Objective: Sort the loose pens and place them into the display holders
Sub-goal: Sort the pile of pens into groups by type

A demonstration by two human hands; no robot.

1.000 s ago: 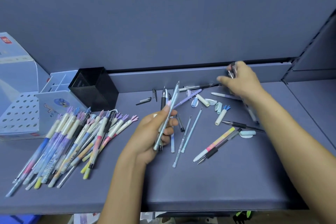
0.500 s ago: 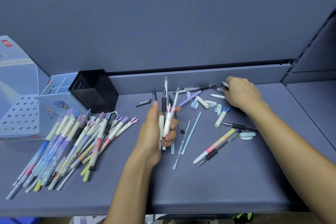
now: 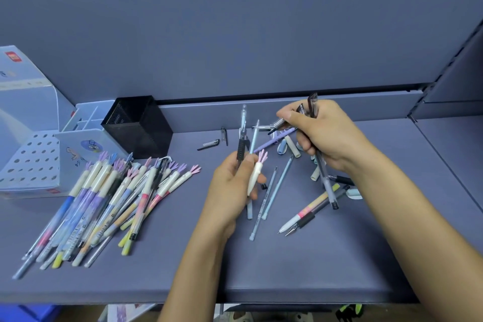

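Observation:
My left hand grips a small bunch of pens upright over the middle of the shelf, among them a cream pen with a pink tuft. My right hand holds several pens at the back right, their ends sticking out above and below the fist. Loose pens and caps lie scattered between and under both hands. A large fanned pile of sorted pens lies on the left. A black mesh holder and a pale blue holder stand at the back left.
A white perforated display box stands at the far left. Two loose clear caps lie near the shelf's back ledge. The grey shelf surface ends at a front edge close to me; a side panel rises on the right.
My right hand has lifted off the shelf at the back with several pens in its grip. My left hand keeps its bunch upright and has shifted slightly.

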